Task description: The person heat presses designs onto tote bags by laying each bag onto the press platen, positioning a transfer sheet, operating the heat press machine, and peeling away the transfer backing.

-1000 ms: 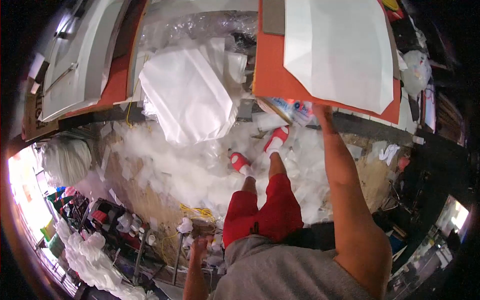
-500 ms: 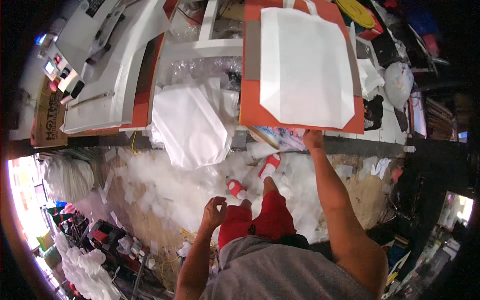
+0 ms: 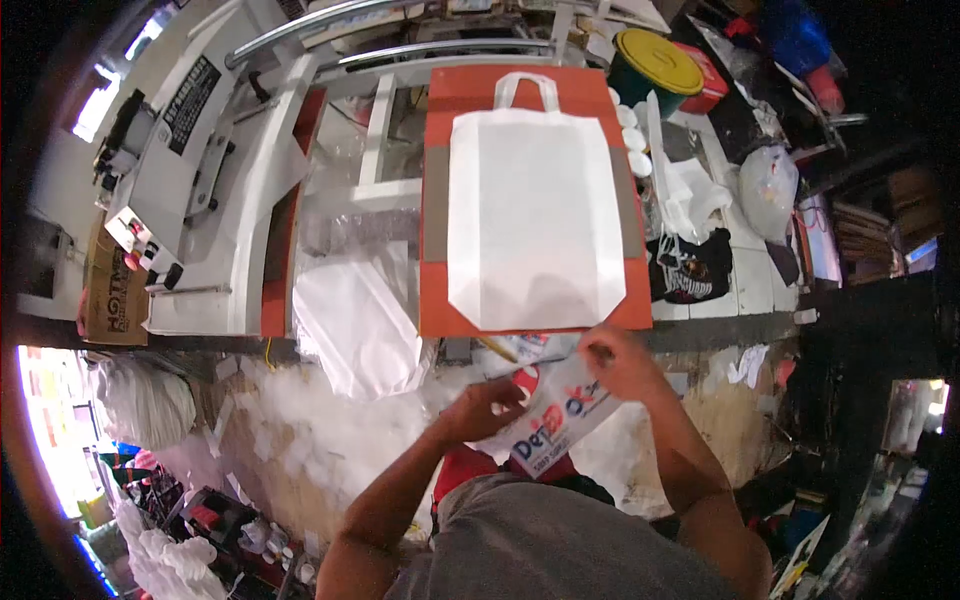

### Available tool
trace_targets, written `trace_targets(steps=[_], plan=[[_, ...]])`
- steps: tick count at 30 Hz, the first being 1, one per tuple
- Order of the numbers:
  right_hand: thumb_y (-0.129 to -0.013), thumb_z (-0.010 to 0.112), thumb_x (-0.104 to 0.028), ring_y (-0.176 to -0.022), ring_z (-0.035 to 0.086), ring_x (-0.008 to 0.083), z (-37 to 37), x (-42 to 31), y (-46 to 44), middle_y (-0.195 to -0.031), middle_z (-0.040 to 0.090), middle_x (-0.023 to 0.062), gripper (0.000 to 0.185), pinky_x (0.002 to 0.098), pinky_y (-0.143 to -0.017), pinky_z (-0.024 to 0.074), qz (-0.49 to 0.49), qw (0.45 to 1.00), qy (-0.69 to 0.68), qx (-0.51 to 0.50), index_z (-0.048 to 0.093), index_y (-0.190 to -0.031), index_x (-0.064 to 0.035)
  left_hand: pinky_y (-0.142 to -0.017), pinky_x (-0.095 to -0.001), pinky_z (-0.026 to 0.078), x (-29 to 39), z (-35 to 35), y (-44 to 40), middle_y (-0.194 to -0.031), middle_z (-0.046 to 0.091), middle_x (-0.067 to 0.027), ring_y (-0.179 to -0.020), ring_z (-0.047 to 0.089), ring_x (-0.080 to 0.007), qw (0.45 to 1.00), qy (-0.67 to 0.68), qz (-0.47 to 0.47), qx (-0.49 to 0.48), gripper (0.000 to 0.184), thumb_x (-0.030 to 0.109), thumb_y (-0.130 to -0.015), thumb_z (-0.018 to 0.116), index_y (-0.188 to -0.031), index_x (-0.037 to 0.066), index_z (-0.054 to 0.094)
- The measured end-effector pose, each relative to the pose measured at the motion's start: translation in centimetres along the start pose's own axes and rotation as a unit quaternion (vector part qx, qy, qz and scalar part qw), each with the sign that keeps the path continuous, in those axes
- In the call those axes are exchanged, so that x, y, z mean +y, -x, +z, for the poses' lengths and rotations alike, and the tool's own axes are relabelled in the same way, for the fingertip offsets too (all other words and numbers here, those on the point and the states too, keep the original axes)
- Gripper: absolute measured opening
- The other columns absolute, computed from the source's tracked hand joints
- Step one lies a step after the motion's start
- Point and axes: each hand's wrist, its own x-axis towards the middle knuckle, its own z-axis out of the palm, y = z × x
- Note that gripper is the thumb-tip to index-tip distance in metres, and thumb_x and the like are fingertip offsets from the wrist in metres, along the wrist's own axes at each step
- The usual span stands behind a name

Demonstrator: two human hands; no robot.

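Note:
A white sheet printed with red and blue lettering hangs tilted in front of my body, below the table edge. My right hand pinches its upper right part. At its left edge, the bent fingers of my left hand close on the sheet, partly hiding the contact. Just beyond my hands, a white tote bag lies flat on an orange-red board, handles pointing away. More printed sheets show under the board's near edge.
Left of the board, white bags overhang the table edge. A white press machine stands farther left. On the right are a yellow-lidded bucket, a black printed cloth and a stuffed plastic bag. White scraps cover the floor.
My right hand has drawn a printed sheet out from below the board toward me. My left hand has risen to the sheet. The view has shifted, showing more of the table's far side.

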Motion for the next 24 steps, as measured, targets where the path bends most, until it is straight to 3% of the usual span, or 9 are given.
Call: trace_targets(steps=[3,5,8,10,13,16,17,22,24], plan=[[-0.089,0.062,-0.004,-0.069,0.061,0.0137,-4.6,1.9,-3.4,-0.078,0.062,0.0063,0.009,0.0276,-0.062,0.0485,0.040,0.993,-0.023,0.108,0.063,-0.097,-0.0027,-0.071,-0.0282,0.054,0.0,-4.5,-2.8,-0.087,0.068,-0.0073,-0.078,0.066,-0.0119,0.992,0.063,0.021,0.106,0.016,0.009,-0.090,0.068,-0.104,0.004,0.066],[-0.089,0.061,-0.003,-0.067,0.062,0.0137,-5.9,3.8,-6.2,-0.077,0.063,0.0073,0.007,0.0296,-0.061,0.0497,0.084,0.981,-0.079,0.156,0.063,-0.096,-0.0010,-0.067,-0.0268,0.053,2.2,-7.0,-4.9,-0.095,0.066,-0.0056,-0.078,0.062,-0.0098,0.946,0.278,0.076,0.148,0.016,0.008,-0.094,0.062,-0.108,0.002,0.063],[-0.091,0.061,-0.004,-0.066,0.061,0.0097,-7.0,4.3,-10.6,-0.074,0.060,0.0053,0.007,0.0274,-0.059,0.0487,0.050,0.969,-0.102,0.221,0.062,-0.095,0.0006,-0.068,-0.0276,0.052,6.2,-9.5,-7.9,-0.099,0.065,-0.0066,-0.081,0.061,-0.0115,0.937,0.200,-0.002,0.285,0.020,0.013,-0.095,0.061,-0.112,0.002,0.061],[-0.092,0.061,-0.006,-0.066,0.063,0.0123,-7.6,2.4,-13.6,-0.077,0.064,0.0080,0.009,0.0282,-0.060,0.0497,-0.012,0.958,-0.025,0.286,0.063,-0.097,0.0005,-0.070,-0.0281,0.051,6.4,-11.0,-9.1,-0.098,0.064,-0.0070,-0.082,0.060,-0.0122,0.930,0.109,0.038,0.350,0.021,0.014,-0.096,0.060,-0.113,0.002,0.060],[-0.091,0.062,-0.007,-0.065,0.063,0.0161,-6.5,1.4,-18.1,-0.083,0.068,0.0106,0.011,0.0301,-0.062,0.0513,-0.084,0.975,0.017,0.207,0.064,-0.099,0.0007,-0.074,-0.0289,0.050,7.6,-11.8,-8.8,-0.098,0.064,-0.0072,-0.084,0.059,-0.0132,0.888,0.014,0.081,0.452,0.022,0.015,-0.096,0.059,-0.113,0.002,0.059],[-0.089,0.064,-0.007,-0.079,0.064,0.0162,-4.2,-8.1,-17.1,-0.091,0.069,0.0122,0.013,0.0310,-0.073,0.0525,-0.082,0.985,-0.152,-0.012,0.066,-0.099,-0.0001,-0.076,-0.0278,0.049,9.0,-13.0,-8.4,-0.098,0.064,-0.0067,-0.086,0.059,-0.0131,0.846,0.004,0.129,0.517,0.019,0.014,-0.098,0.055,-0.113,0.002,0.060],[-0.089,0.066,-0.007,-0.068,0.054,0.0059,-3.6,-9.7,-17.1,-0.081,0.063,0.0009,0.013,0.0236,-0.060,0.0452,-0.187,0.974,-0.125,0.018,0.066,-0.101,-0.0031,-0.078,-0.0274,0.049,8.7,-13.6,-8.3,-0.100,0.064,-0.0067,-0.088,0.058,-0.0130,0.829,0.064,0.133,0.540,0.020,0.015,-0.099,0.054,-0.112,0.002,0.060],[-0.090,0.064,-0.006,-0.067,0.061,0.0108,-6.6,-7.7,-20.7,-0.081,0.067,0.0077,0.014,0.0271,-0.062,0.0504,-0.067,0.973,-0.192,0.106,0.066,-0.102,-0.0006,-0.086,-0.0290,0.048,6.0,-17.1,-7.1,-0.107,0.063,-0.0088,-0.100,0.057,-0.0139,0.765,0.072,0.145,0.623,0.028,0.021,-0.102,0.046,-0.119,0.001,0.057],[-0.089,0.065,-0.007,-0.069,0.062,0.0109,-7.3,-3.5,-22.4,-0.081,0.068,0.0072,0.012,0.0271,-0.064,0.0504,-0.091,0.967,-0.132,0.200,0.067,-0.099,-0.0008,-0.088,-0.0308,0.048,6.3,-17.1,-7.1,-0.110,0.062,-0.0091,-0.102,0.057,-0.0157,0.759,0.187,0.158,0.603,0.030,0.021,-0.102,0.046,-0.121,0.000,0.056]])
